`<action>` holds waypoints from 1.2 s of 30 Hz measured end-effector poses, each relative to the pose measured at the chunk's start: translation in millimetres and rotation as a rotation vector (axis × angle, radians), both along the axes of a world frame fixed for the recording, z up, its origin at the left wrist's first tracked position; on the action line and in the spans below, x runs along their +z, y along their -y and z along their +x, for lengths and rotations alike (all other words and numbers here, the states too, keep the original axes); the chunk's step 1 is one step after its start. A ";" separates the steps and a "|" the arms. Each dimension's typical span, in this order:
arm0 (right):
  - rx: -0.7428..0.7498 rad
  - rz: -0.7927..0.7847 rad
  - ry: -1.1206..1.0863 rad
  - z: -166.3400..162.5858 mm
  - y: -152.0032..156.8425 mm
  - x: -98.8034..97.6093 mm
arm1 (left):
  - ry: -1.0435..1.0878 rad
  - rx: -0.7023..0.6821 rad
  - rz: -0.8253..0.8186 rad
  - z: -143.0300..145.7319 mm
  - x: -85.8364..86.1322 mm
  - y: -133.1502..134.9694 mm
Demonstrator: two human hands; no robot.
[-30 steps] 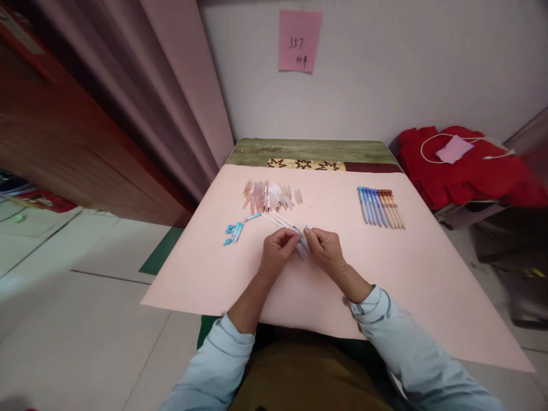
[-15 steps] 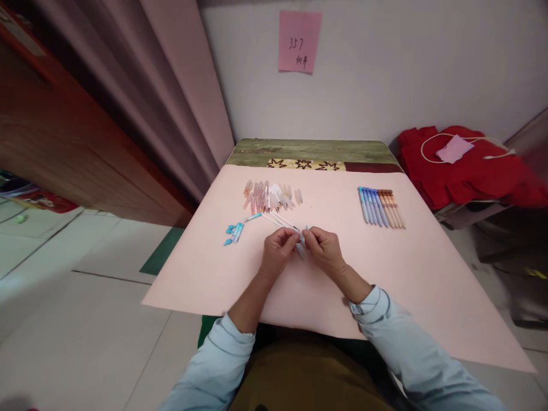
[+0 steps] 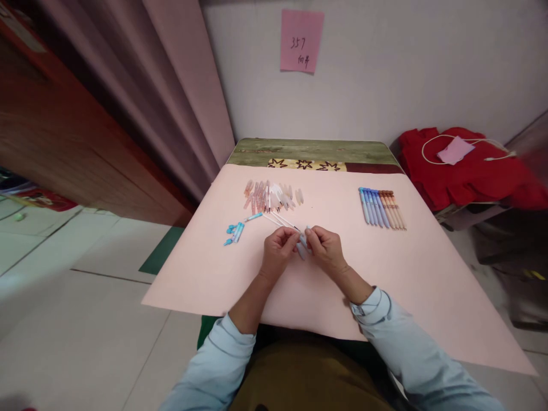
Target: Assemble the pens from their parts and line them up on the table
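My left hand (image 3: pixel 278 251) is closed in a pinch near the table's middle; whatever lies between its fingertips is too small to make out. Close beside it, my right hand (image 3: pixel 327 249) pinches a small pale blue pen part (image 3: pixel 307 228), mostly covered by the fingers. Under and between the fingertips lies a pale blue pen barrel (image 3: pixel 302 251). Thin white pen refills (image 3: pixel 285 220) stretch from behind my left hand up toward a pile of translucent pen barrels (image 3: pixel 259 197). To the left lie blue pen parts (image 3: pixel 237 232) and a blue-and-white piece (image 3: pixel 253 217).
A row of blue and brown pens (image 3: pixel 381 208) lies at the right on the pale pink sheet (image 3: pixel 406 297). Red cloth (image 3: pixel 483 177) with a white cable is beyond the table's right side. A pink note (image 3: pixel 302 41) hangs on the wall.
The fingertips of my two hands are slightly farther apart, and the blue barrel beneath them shows a little more. The pens and loose parts lie as before.
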State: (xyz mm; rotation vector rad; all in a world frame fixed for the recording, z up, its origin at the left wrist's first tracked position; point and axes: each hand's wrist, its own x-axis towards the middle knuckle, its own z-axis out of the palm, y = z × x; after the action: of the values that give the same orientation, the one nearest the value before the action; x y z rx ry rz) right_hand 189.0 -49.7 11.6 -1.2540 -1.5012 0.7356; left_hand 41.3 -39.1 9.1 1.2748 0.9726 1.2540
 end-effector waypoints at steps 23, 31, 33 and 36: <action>0.073 -0.006 -0.057 -1.3 1.5 -2.5 | -0.127 0.120 0.064 -0.9 -1.8 0.9; 0.197 -0.067 -0.043 -0.8 1.1 -2.7 | -0.374 0.285 0.214 0.4 1.9 4.6; 0.209 -0.064 -0.033 -0.6 0.4 -2.3 | -0.371 0.299 0.209 0.8 0.9 4.2; 0.217 -0.061 -0.043 -0.7 -0.3 -2.2 | -0.339 0.287 0.187 0.4 -0.3 2.9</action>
State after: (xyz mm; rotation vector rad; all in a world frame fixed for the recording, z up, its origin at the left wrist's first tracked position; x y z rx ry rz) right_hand 188.3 -49.5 9.4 -1.1236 -1.6058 0.9505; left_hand 41.7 -41.9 8.7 1.5684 1.3420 1.3993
